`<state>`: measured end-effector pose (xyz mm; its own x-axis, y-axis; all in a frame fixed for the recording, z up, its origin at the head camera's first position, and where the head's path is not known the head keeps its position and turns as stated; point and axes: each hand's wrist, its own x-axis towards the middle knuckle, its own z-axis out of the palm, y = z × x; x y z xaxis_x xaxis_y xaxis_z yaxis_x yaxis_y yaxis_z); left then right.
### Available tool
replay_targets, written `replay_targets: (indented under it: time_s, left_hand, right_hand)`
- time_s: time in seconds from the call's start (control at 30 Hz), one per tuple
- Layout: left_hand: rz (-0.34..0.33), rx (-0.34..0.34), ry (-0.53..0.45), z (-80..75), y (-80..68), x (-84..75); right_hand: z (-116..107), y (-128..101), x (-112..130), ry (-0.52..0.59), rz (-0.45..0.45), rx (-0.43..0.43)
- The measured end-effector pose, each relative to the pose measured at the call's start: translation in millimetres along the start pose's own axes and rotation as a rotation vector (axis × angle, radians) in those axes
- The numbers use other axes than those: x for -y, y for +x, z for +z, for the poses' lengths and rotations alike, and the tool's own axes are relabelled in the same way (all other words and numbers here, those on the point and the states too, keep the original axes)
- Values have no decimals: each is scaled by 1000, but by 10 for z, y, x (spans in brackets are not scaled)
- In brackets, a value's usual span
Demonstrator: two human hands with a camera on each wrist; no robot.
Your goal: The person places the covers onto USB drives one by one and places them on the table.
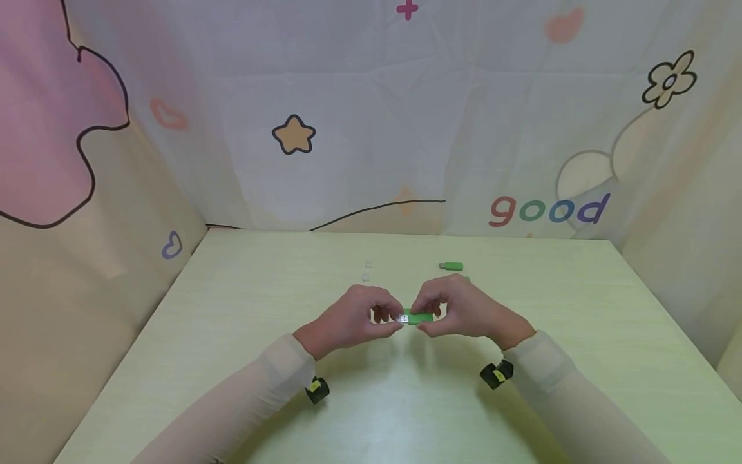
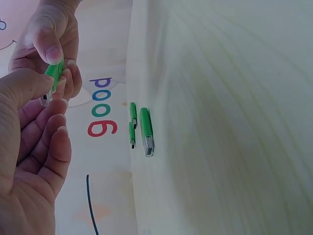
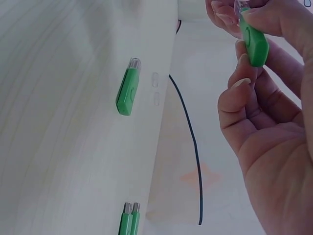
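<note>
Both grips on one green USB stick at frame centre.
Left hand pinches its clear cap end; right hand pinches the body above the worktop.

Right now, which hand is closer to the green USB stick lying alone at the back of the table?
The right hand. The lone green USB stick lies just beyond its knuckles; the left hand is farther off, across the held stick.
</note>
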<state>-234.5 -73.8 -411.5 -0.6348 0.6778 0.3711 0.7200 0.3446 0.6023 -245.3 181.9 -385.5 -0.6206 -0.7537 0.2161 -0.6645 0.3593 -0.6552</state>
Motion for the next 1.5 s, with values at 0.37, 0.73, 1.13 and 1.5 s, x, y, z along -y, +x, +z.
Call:
replay_targets:
  time_s: [0.37, 0.73, 1.13, 1.5]
  left_hand:
    - [-3, 11, 4, -23, 17, -61]
    - [38, 23, 41, -36, 28, -63]
    - [119, 56, 147, -20, 47, -12]
    - [70, 86, 230, 59, 91, 60]
  right_hand:
    - [16, 17, -32, 4, -26, -1]
    - [13, 39, -23, -19, -42, 10]
    - [53, 50, -61, -39, -57, 31]
    - [103, 40, -106, -117, -14, 18]
